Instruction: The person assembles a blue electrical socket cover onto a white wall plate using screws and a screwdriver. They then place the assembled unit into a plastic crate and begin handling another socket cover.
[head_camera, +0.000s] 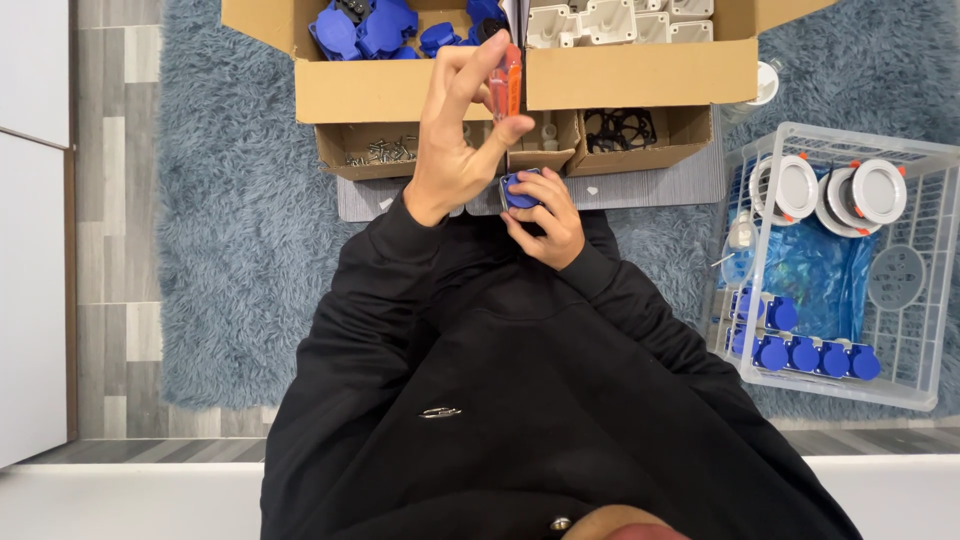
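Note:
My left hand (455, 140) is raised in front of my chest, its fingers closed on an orange-handled screwdriver (508, 82) held upright. Just below and to the right, my right hand (548, 228) grips a small blue round plastic part (520, 192). The screwdriver's tip points down toward that part; the tip itself is hidden behind my fingers. Both black sleeves run down to my body at the bottom of the view.
A large cardboard box (640, 75) ahead holds blue parts (365, 25) on the left and white housings (600, 20) on the right. Smaller trays hold screws (380, 150) and black rings (620, 128). A white wire crate (840, 390) at right contains blue assemblies and round white fittings. Grey shaggy rug (230, 250) underneath.

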